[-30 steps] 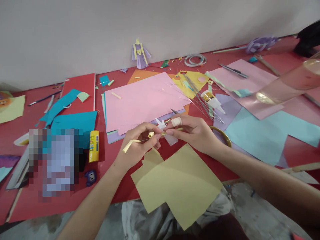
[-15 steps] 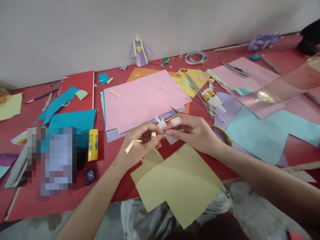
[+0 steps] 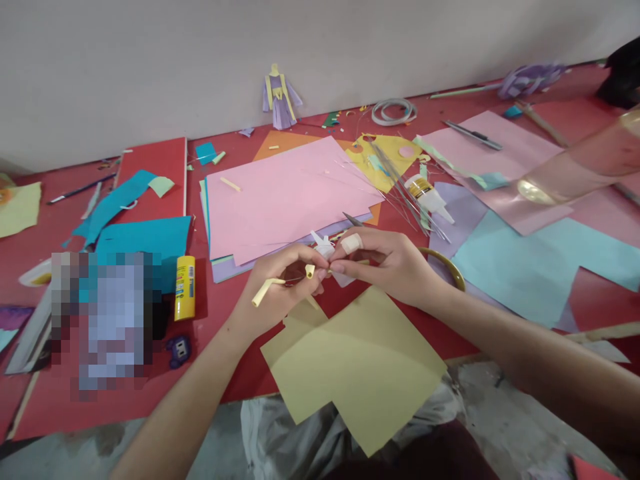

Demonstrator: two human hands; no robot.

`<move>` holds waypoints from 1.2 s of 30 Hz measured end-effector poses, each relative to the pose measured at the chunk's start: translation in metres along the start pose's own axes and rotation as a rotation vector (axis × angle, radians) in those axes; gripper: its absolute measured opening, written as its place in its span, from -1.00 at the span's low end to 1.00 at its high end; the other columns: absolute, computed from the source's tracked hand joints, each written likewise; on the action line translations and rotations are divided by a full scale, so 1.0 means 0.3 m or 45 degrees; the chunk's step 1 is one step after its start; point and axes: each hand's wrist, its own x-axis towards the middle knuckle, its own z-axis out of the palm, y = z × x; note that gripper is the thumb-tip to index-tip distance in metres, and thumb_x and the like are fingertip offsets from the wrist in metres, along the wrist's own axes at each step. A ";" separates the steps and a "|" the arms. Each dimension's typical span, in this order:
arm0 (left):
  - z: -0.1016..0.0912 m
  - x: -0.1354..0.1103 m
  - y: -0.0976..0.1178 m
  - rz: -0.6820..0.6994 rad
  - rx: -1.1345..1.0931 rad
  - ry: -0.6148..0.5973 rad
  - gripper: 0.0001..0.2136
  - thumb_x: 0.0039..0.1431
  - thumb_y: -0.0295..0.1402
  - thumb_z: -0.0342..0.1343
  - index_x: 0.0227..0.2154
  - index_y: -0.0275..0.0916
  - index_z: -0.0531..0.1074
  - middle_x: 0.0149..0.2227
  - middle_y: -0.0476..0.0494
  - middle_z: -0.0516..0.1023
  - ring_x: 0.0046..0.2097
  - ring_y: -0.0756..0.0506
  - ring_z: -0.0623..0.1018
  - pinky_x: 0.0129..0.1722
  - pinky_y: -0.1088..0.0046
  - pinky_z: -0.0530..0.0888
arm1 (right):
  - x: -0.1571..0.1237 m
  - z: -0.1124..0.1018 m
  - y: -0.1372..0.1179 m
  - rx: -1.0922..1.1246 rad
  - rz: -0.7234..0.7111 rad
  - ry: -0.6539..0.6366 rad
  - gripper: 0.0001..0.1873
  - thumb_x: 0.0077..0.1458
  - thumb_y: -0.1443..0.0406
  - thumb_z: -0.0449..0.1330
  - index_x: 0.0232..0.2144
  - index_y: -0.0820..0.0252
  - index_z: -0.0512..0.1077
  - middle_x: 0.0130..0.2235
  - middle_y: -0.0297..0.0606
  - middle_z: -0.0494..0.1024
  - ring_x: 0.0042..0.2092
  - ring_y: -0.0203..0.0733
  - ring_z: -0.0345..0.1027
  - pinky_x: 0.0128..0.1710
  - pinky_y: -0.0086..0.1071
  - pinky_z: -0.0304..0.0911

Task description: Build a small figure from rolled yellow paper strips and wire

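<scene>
My left hand (image 3: 280, 273) is closed in a pinch on a small rolled piece of yellow paper (image 3: 310, 271). A thin wire runs from it to a bent yellow paper tube (image 3: 266, 292) over the back of that hand. My right hand (image 3: 387, 263), with a bandage on one finger, pinches a narrow yellow paper roll (image 3: 367, 262) whose inner end is hidden by the fingers. The fingertips of both hands meet. Behind them lies a white object with a pointed tip (image 3: 323, 244), partly covered. Below the hands rests a pale yellow sheet (image 3: 350, 360) with notched edges.
Pink sheets (image 3: 280, 200) lie ahead. At right are a glue bottle (image 3: 430, 198), thin wires (image 3: 395, 180), a tape roll (image 3: 453, 270) and a cutter knife (image 3: 473, 135). A glue stick (image 3: 185, 288) stands at left. A paper figure (image 3: 281, 100) leans against the wall.
My fingertips have drawn slightly closer together, and the small yellow roll has shifted a little to the right. The rest of the table is as before, apart from a slight camera shift.
</scene>
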 end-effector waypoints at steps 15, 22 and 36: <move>-0.004 -0.001 -0.002 0.040 0.024 -0.009 -0.94 0.18 -0.47 0.15 -0.30 -0.19 0.46 -0.39 0.07 0.52 -0.41 0.12 0.58 -0.41 0.73 0.48 | 0.001 -0.002 -0.003 -0.004 -0.010 -0.013 -0.87 0.08 0.26 0.32 -0.31 0.20 0.52 -0.32 -0.31 0.51 -0.41 -0.28 0.48 -0.42 -0.39 0.39; -0.003 0.003 0.001 0.026 0.040 -0.005 -0.95 0.17 -0.45 0.16 -0.29 -0.22 0.46 -0.39 0.02 0.53 -0.42 0.08 0.58 -0.42 0.66 0.50 | 0.000 -0.002 -0.005 0.014 0.007 -0.013 -0.84 0.06 0.24 0.33 -0.31 0.20 0.52 -0.33 -0.30 0.53 -0.42 -0.29 0.48 -0.42 -0.40 0.39; 0.000 0.002 0.005 0.013 -0.036 0.058 -0.95 0.18 -0.38 0.17 -0.31 -0.23 0.46 -0.44 0.02 0.52 -0.46 0.07 0.57 -0.43 0.63 0.51 | -0.001 0.004 -0.008 0.055 0.047 0.031 -0.79 0.03 0.22 0.35 -0.25 0.15 0.54 -0.28 -0.28 0.56 -0.34 -0.24 0.48 -0.38 -0.39 0.43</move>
